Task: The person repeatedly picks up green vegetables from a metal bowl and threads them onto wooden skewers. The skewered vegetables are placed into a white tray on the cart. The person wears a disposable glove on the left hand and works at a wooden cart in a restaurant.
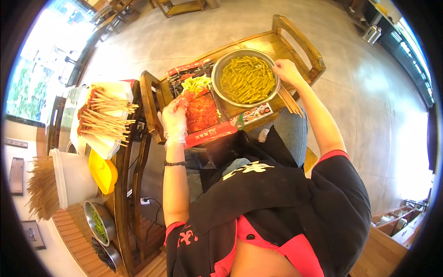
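My left hand (174, 119), in a clear plastic glove, is at the left edge of a red-sauced mass of food (202, 112) in a black-and-red package (211, 135). Reddish food shows at its fingertips, but whether they grip it is unclear. Yellow-green strips (196, 84) lie just beyond. My bare right hand (288, 72) pinches the right rim of a round steel bowl (215, 90) full of cut green bean pieces (247, 79). Bowl and package rest on a wooden seat with raised end frames (270, 41). Bamboo skewers (290, 102) stick out beneath the bowl's right side.
Left, loaded skewers (107, 117) lie on a white tray (104, 147) beside a yellow dish (102, 172). A white bucket (74, 180) holds many bare skewers (43, 187). Lower down stands a metal bowl of green vegetables (99, 223). A printed card (258, 113) and green handle (240, 122) lie near my lap.
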The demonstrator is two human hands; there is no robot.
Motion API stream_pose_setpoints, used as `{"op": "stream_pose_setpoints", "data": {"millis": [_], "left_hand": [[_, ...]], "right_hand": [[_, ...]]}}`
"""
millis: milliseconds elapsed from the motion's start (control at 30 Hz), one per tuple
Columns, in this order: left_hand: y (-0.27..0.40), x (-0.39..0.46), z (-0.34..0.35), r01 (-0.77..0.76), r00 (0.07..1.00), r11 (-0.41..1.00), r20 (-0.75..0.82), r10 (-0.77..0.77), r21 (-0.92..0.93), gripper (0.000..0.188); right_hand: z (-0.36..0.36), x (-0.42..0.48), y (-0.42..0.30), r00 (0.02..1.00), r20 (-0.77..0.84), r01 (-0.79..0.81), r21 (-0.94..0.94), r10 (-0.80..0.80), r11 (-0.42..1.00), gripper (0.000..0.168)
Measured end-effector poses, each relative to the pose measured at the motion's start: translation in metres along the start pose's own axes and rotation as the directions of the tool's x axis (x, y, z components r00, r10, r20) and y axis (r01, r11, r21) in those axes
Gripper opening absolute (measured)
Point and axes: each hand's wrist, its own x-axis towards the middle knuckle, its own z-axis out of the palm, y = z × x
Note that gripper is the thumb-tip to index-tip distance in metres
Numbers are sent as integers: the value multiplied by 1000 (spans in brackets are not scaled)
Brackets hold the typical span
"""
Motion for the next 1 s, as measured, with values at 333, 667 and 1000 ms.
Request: {"op": "stream_pose_setpoints", "data": {"millis": [333, 667, 1000], "left_hand": [[-7, -3, 7, -332, 919, 646, 389, 58, 687, 21], [-35, 9, 22, -629, 774, 364, 598, 208, 687, 11], [-33, 9, 30, -454, 888, 272, 454, 67, 848, 7]], "right_hand": [[-27, -29, -41, 998, 56, -34, -85, 39, 996, 38], [-25, -54, -67, 999, -2, 34, -60, -34, 998, 31], [8, -53, -87, 869, 235, 427, 91, -436, 900, 23]]}}
